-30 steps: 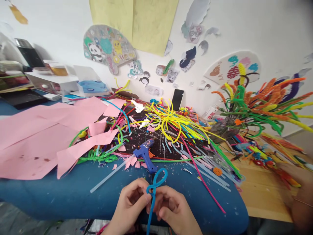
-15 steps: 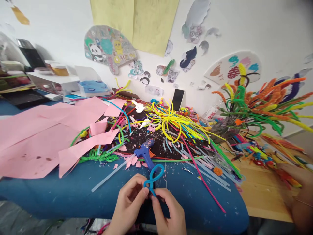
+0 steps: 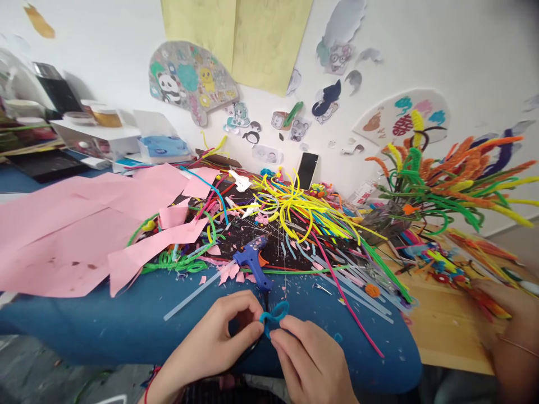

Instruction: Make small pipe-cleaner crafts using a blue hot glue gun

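1. Pink paper (image 3: 84, 247): thin, matte, cut edges, creased, spotted; spread over blue bench (image 3: 105, 320).
2. Green stems (image 3: 177, 264): fuzzy, coiled in a loose tangle just beside the paper.
3. Left hand (image 3: 214, 328): thumb and index fingers pinched together on the left end of the blue stem.
4. Glue gun (image 3: 255, 269): hard blue plastic, lying on the bench beyond the hands, neither hand touching it.
5. Blue stem (image 3: 274, 317): between both hands above the bench's near edge; soft, fuzzy, bent into a small curved loop. Step looks like bending/shaping. Next move seems to call for a firm left pinch while the right side turns the stem.
6. Right hand (image 3: 314, 348): fingers clamped on the loop's right/lower side; exact contact partly hidden.
7. Yellow stems (image 3: 295, 210): long, thin, springy, heaped and looped.
8. Magenta stem (image 3: 353, 308): fuzzy, nearly straight, slanting towards the near edge.
9. Orange pompom (image 3: 372, 290): round, fluffy, among translucent sticks (image 3: 357, 294).
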`<state>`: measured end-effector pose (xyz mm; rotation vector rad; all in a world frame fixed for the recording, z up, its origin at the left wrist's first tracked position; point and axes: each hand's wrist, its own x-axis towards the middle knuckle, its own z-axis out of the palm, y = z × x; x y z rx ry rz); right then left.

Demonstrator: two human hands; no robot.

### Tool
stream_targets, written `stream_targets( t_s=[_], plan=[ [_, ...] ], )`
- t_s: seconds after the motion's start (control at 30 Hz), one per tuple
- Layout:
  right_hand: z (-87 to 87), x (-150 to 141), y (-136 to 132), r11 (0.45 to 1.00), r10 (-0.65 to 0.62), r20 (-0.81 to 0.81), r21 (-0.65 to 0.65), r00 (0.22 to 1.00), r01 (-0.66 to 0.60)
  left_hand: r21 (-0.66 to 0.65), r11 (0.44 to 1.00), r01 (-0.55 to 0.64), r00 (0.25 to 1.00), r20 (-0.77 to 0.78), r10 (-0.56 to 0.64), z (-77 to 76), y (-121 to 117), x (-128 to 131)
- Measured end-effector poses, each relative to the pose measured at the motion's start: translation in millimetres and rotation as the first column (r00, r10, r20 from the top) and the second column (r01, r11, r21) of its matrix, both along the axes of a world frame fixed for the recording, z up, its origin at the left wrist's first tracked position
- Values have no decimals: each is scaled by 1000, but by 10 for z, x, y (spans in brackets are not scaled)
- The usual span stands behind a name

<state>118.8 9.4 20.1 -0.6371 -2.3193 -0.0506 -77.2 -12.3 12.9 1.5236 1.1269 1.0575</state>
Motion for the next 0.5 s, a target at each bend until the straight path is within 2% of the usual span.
stream_targets(
  t_s=[0.1, 0.23, 0.3, 0.37, 0.43, 0.5],
  plan=[
    [43, 16, 10, 999, 11, 2, 39, 1000, -11, -99, 994, 35, 975, 222, -12, -24, 27, 50],
    [33, 33, -19, 994, 12, -88, -109, 996, -21, -118, 990, 83, 898, 440, -23, -132, 32, 143],
    [50, 32, -34, 977, 4, -139, -208, 990, -33, -80, 995, 62, 883, 470, -17, -175, 24, 167],
    [96, 24, -41, 957, 0, -171, -287, 985, -50, -22, 1000, -16, 886, 463, 24, -190, 13, 166],
    [160, 18, -36, 939, 5, -180, -339, 984, -67, 88, 992, -91, 911, 410, 47, -171, 5, 141],
    [227, 21, -19, 932, 7, -171, -355, 985, -69, 221, 971, -90, 949, 316, 16, -127, 3, 102]
  ],
)
